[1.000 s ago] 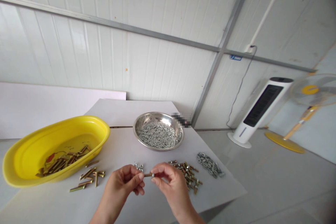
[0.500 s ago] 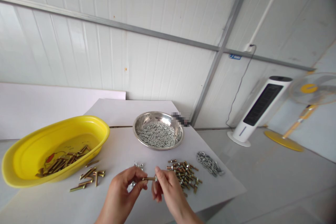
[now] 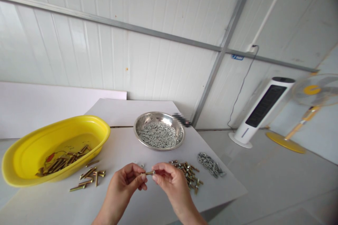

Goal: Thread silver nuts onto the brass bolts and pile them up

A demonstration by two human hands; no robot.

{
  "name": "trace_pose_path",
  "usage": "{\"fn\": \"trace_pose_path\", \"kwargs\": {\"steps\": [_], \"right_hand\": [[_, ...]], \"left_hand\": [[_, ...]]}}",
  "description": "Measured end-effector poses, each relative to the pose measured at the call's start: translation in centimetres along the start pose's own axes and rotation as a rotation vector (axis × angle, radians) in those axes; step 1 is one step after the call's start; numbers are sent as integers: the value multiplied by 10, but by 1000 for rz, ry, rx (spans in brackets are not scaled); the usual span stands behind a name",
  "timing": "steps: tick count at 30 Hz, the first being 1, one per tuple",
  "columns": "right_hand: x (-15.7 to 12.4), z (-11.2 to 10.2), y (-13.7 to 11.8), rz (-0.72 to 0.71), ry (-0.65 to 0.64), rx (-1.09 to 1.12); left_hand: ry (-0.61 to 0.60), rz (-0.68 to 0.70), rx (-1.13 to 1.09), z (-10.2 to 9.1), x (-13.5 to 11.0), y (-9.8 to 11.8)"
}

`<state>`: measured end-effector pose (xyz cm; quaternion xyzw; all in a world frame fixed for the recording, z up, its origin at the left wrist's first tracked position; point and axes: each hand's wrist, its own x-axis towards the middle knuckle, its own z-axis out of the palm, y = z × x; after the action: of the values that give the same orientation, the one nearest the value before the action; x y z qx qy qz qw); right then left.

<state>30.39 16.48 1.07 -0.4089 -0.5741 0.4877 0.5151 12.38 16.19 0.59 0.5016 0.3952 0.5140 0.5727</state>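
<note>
Between my hands, above the white table (image 3: 118,204), a brass-coloured bolt (image 3: 149,173) lies level. My left hand (image 3: 128,182) pinches one end of it between thumb and fingers. At its other end my right hand (image 3: 169,179) closes thumb and fingers on a silver nut (image 3: 154,172) around the shank. A loose nut (image 3: 142,165) lies just beyond my left fingers. To the right of my right hand is a pile of bolts with nuts on them (image 3: 191,174), partly hidden by that hand. Several bare bolts (image 3: 91,175) lie left of my left hand.
A yellow tub (image 3: 101,121) with bolts in it stands on the left. Behind my hands is a steel bowl (image 3: 137,137) of small nuts. Silver washers or rings (image 3: 211,164) are heaped near the table's right edge. A tower cooler (image 3: 264,112) and a yellow fan (image 3: 307,112) stand beyond.
My right hand has turned and shifted its fingers around the nut end of the bolt. Both hands have risen slightly, and the bolt has moved up and a little left.
</note>
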Motion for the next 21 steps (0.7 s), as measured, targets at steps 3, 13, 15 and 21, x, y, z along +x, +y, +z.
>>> {"fn": "trace_pose_path", "kwargs": {"steps": [3, 13, 15, 21], "right_hand": [[-1, 3, 3, 75, -12, 46], [-8, 4, 2, 127, -48, -76], [-6, 0, -2, 87, -35, -21], [1, -5, -4, -64, -50, -163]], "left_hand": [[2, 35, 26, 2, -2, -1], [-10, 20, 48, 4, -4, 1], [-5, 0, 14, 1, -2, 1], [-9, -82, -127, -3, 1, -5]]}}
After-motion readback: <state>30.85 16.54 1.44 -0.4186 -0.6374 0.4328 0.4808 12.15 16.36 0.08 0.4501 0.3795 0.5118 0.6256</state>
